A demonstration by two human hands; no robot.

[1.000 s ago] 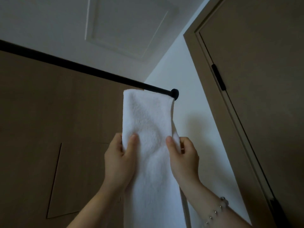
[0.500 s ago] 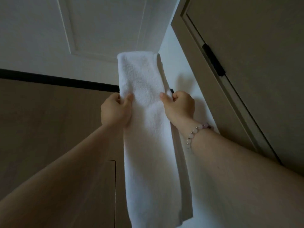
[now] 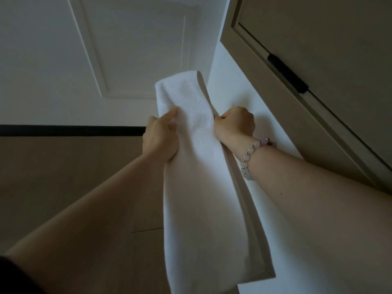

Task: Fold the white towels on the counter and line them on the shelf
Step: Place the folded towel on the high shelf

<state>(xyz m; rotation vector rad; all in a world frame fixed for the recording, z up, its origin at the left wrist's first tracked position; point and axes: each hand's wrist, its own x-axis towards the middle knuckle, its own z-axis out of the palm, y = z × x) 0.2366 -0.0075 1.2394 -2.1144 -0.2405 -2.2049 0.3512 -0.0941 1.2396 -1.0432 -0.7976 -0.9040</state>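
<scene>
A long folded white towel [image 3: 201,187] hangs upright in the middle of the head view, its folded top rising above both hands. My left hand [image 3: 159,139] grips its left edge, thumb on the front. My right hand [image 3: 235,124], with a bead bracelet at the wrist, grips the right edge with curled fingers. A black rail [image 3: 70,130] runs level from the left and disappears behind my left hand and the towel; its right end is hidden. Both arms reach up and forward.
A brown wood panel [image 3: 63,187] fills the wall below the rail. White ceiling with a recessed panel [image 3: 131,49] is above. A brown door frame with a black hinge [image 3: 286,75] stands at the right, a white wall strip beside it.
Both hands have lifted the towel higher, so its top now stands well above the rail. The camera has tilted up and the arms have stretched out further.
</scene>
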